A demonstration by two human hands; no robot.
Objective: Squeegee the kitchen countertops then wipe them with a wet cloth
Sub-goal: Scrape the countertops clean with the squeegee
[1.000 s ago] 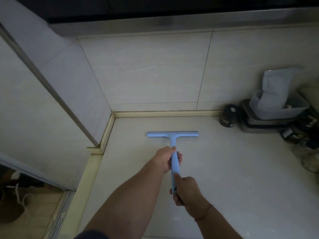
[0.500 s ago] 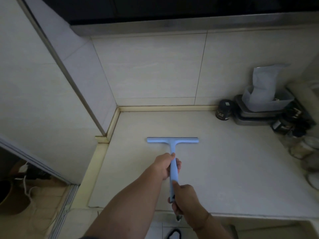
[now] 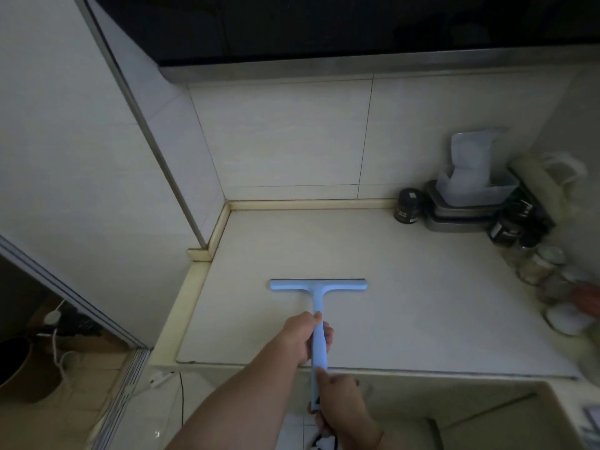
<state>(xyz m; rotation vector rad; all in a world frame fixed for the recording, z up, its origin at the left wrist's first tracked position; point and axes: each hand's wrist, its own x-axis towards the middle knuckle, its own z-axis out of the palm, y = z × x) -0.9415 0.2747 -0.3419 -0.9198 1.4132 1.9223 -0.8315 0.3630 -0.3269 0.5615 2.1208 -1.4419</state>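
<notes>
Compared with the frame a second earlier, the squeegee (image 3: pixel 318 287) lies nearer the front edge of the countertop (image 3: pixel 422 287); its blade has drawn away from the back wall (image 3: pixel 282 138), leaving a broad strip of surface between them, and the counter's front edge and the floor (image 3: pixel 81 384) below now show. Both hands keep the same hold.

Left hand (image 3: pixel 300 341): fingers curled round the upper part of the handle, just inside the front edge. Right hand (image 3: pixel 339 396): wrapped round the lower end of the handle, past the edge and off the counter, thumb pointing up the shaft.

Containers, all at the right rear: a clear plastic box (image 3: pixel 475 190) holds an upright pale bag (image 3: pixel 472 157) and sits on stacked metal trays (image 3: pixel 454 216); the trays' contents are hidden. A dark jar (image 3: pixel 407 206) stands just left of the trays, against the wall strip. Along the right edge stand several glass jars (image 3: pixel 539 264) with pale lids; their contents are blurred.

Squeegee: light blue, T-shaped, a straight crossbar set parallel to the back wall with a darker strip along its far edge, the blade touching the counter, and a flat handle running toward the person.
</notes>
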